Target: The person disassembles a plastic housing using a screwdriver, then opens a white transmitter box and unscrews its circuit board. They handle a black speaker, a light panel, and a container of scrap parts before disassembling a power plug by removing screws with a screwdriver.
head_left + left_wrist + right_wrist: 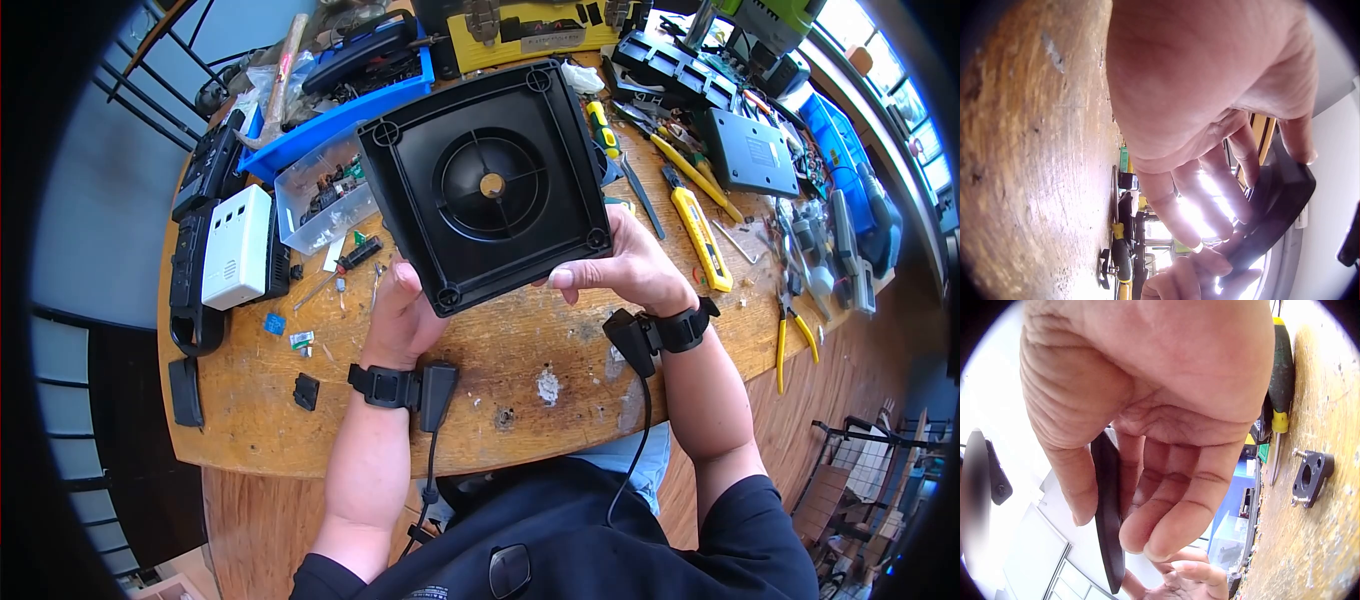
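Observation:
A square black plastic base is held up over the workbench by both hands. Its face toward the head camera has a round recess with cross ribs, a small central hole and a ringed post at each corner. At its lower left edge, the left hand grips it with the thumb on the rim; in the left wrist view the fingers reach behind the base. The right hand pinches the lower right corner, thumb in front. Curled fingers back that side in the right wrist view.
On the wooden bench lie a screwdriver, a small black part, a yellow utility knife and yellow-handled pliers. A clear bin, blue tray and white box stand left; a yellow toolbox stands behind.

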Demonstrator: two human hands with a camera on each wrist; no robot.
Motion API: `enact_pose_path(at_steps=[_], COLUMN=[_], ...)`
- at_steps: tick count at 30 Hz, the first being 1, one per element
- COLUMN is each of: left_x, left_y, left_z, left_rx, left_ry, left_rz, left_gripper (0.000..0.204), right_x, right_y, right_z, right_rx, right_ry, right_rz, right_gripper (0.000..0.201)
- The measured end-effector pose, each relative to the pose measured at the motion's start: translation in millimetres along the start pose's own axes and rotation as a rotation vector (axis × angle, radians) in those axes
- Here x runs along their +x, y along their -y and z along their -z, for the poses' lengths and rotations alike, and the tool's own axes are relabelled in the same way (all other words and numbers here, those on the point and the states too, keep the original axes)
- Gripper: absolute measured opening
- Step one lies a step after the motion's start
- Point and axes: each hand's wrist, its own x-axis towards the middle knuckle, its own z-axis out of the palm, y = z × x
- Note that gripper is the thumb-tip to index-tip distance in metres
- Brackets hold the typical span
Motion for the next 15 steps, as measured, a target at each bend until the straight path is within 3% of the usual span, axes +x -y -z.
enact_pose_path(at_steps=[15], left_x=[0.0], left_y=[-1.3], left_z=[-1.3], left_rx=[0.028], left_ry=[-0.029], left_rz=[0.005], left_gripper=[0.077], right_x=[0.7], right_y=[-0.7], right_z=[-0.2], right_rx=[-0.008], right_ry=[-0.001], right_rz=[0.013], right_gripper=[0.024])
